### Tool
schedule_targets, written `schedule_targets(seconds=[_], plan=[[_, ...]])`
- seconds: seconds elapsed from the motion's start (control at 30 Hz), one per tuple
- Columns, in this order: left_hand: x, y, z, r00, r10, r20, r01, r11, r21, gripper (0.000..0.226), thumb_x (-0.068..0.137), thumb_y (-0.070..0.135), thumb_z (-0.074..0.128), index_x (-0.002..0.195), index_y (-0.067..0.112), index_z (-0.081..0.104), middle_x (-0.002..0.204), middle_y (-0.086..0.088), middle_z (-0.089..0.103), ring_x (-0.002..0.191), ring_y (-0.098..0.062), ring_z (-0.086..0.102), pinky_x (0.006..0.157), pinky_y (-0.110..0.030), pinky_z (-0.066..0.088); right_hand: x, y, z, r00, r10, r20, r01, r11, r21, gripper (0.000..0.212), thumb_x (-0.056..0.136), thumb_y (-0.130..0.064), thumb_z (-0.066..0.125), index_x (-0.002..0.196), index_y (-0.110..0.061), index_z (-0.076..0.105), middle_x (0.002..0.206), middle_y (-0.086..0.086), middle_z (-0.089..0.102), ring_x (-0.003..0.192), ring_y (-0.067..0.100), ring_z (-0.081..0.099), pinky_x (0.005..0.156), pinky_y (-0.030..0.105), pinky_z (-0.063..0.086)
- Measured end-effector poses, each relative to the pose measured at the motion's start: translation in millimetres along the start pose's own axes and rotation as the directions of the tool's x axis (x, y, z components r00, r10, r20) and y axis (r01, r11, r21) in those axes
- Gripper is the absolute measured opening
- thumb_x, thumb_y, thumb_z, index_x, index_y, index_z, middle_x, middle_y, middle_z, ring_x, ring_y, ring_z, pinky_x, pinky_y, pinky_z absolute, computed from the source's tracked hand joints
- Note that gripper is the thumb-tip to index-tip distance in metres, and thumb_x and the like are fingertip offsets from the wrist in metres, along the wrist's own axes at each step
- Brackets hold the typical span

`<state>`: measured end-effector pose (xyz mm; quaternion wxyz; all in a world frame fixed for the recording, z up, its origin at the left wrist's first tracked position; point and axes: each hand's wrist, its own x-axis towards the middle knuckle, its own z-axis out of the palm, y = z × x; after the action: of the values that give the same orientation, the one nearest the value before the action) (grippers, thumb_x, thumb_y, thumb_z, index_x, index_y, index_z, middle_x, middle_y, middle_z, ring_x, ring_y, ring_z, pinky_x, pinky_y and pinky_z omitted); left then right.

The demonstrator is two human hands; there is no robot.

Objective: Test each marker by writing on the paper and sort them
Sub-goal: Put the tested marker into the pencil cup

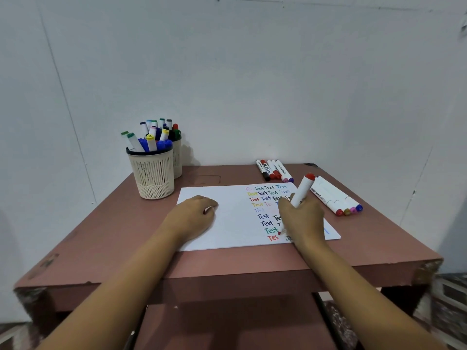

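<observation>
- Right hand (302,218) grips the red marker (302,192), fingers curled round the barrel, tip down on the paper (227,228) near its front edge.
- It's mid-word: a red "Tes" sits at the bottom of the column, so this looks like the writing test of this marker, one letter short.
- Left hand (194,215) rests on the paper's left half, pinning it, fingers curled under. Something pale shows at the fingertips, and I can't tell whether it holds a cap or nothing.
- Next, I'd say: finish the "t", judge the ink, cap it, then lay it with the right lot.
- Two rows lie sorted already: one (274,170) at the tabletop's far right corner, one (336,198) along the right edge.
- Untested markers stand in the cup (153,173) at the far left corner, with a second cup (178,160) behind it.
- Readable writing: "Test" over and over, in yellow, red, black, green and blue. The barrel labels are too small to read.
</observation>
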<state>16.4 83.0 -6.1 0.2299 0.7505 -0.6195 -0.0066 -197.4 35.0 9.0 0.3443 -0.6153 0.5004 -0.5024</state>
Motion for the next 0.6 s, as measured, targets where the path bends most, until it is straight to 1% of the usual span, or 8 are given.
schedule_targets(seconds=[0.13, 0.2, 0.3, 0.37, 0.43, 0.47, 0.53, 0.6], plan=[[0.1, -1.2, 0.4, 1.0, 0.003, -0.002, -0.003, 1.0, -0.004, 0.035, 0.096, 0.023, 0.04, 0.126, 0.026, 0.057, 0.138, 0.007, 0.05, 0.125, -0.011, 0.045, 0.105, -0.027, 0.034, 0.4, -1.2, -0.5, 1.0, 0.005, 0.025, -0.005, 1.0, -0.004, 0.035, 0.087, -0.01, 0.053, 0.057, -0.013, 0.034, 0.055, -0.001, 0.038, 0.049, 0.015, 0.04, 0.049, 0.025, 0.037], [0.1, -0.7, 0.2, 1.0, 0.004, -0.003, -0.004, 1.0, -0.005, 0.035, 0.096, 0.023, 0.039, 0.126, 0.027, 0.057, 0.138, 0.007, 0.049, 0.126, -0.011, 0.045, 0.105, -0.027, 0.034, 1.2, -1.2, -0.7, 1.0, 0.022, 0.022, -0.023, 1.0, 0.011, 0.035, 0.087, -0.011, 0.053, 0.058, -0.013, 0.034, 0.055, -0.001, 0.038, 0.05, 0.014, 0.04, 0.051, 0.026, 0.037], [0.0, -0.2, 0.0, 1.0, 0.005, -0.006, -0.005, 1.0, -0.01, 0.035, 0.096, 0.023, 0.04, 0.126, 0.026, 0.058, 0.138, 0.007, 0.05, 0.125, -0.011, 0.045, 0.104, -0.026, 0.034, 1.4, -1.3, -1.2, 0.999, 0.046, 0.01, -0.046, 0.998, 0.041, 0.033, 0.086, -0.012, 0.054, 0.058, -0.013, 0.036, 0.055, 0.0, 0.039, 0.051, 0.017, 0.043, 0.057, 0.031, 0.041], [0.1, -0.4, -0.1, 1.0, 0.001, -0.006, -0.002, 1.0, -0.012, 0.035, 0.096, 0.023, 0.04, 0.126, 0.026, 0.057, 0.137, 0.007, 0.05, 0.125, -0.011, 0.045, 0.105, -0.027, 0.034, 0.2, -1.5, -0.8, 0.999, 0.028, 0.021, -0.028, 0.999, 0.018, 0.034, 0.086, -0.012, 0.054, 0.058, -0.013, 0.035, 0.054, 0.0, 0.04, 0.049, 0.017, 0.045, 0.052, 0.028, 0.041], [0.1, 0.3, -0.7, 1.0, -0.006, -0.003, 0.006, 1.0, -0.02, 0.034, 0.096, 0.023, 0.04, 0.124, 0.025, 0.058, 0.135, 0.006, 0.052, 0.123, -0.012, 0.047, 0.103, -0.028, 0.036, -0.7, -1.4, 0.0, 1.0, 0.013, 0.011, -0.013, 1.0, -0.005, 0.035, 0.087, -0.011, 0.053, 0.058, -0.013, 0.033, 0.054, -0.001, 0.038, 0.049, 0.015, 0.042, 0.048, 0.025, 0.035], [0.3, 0.4, -0.8, 1.0, -0.014, 0.001, 0.014, 0.999, -0.029, 0.032, 0.095, 0.023, 0.041, 0.122, 0.024, 0.058, 0.131, 0.005, 0.054, 0.119, -0.014, 0.049, 0.101, -0.029, 0.038, -0.6, -0.9, 0.2, 1.0, 0.013, 0.002, -0.013, 1.0, -0.009, 0.036, 0.087, -0.011, 0.053, 0.058, -0.014, 0.033, 0.054, -0.001, 0.038, 0.049, 0.015, 0.04, 0.048, 0.025, 0.033], [0.2, 1.1, -1.7, 0.999, -0.04, 0.002, 0.04, 0.998, -0.055, 0.027, 0.093, 0.02, 0.043, 0.115, 0.019, 0.058, 0.12, 0.001, 0.059, 0.105, -0.017, 0.053, 0.09, -0.028, 0.041, 0.1, -0.7, -0.2, 1.0, 0.029, -0.01, -0.029, 1.0, 0.002, 0.035, 0.088, -0.01, 0.052, 0.059, -0.013, 0.033, 0.054, -0.001, 0.037, 0.05, 0.015, 0.038, 0.05, 0.025, 0.032], [0.3, 0.3, -2.6, 0.997, -0.082, 0.004, 0.082, 0.989, -0.122, 0.021, 0.089, 0.018, 0.046, 0.108, 0.016, 0.054, 0.109, -0.001, 0.061, 0.095, -0.018, 0.053, 0.079, -0.027, 0.039, 1.5, -1.1, -1.7, 0.997, 0.069, -0.022, -0.067, 0.996, 0.063, 0.032, 0.088, -0.01, 0.05, 0.061, -0.013, 0.034, 0.056, 0.0, 0.038, 0.05, 0.015, 0.039, 0.048, 0.024, 0.033]])
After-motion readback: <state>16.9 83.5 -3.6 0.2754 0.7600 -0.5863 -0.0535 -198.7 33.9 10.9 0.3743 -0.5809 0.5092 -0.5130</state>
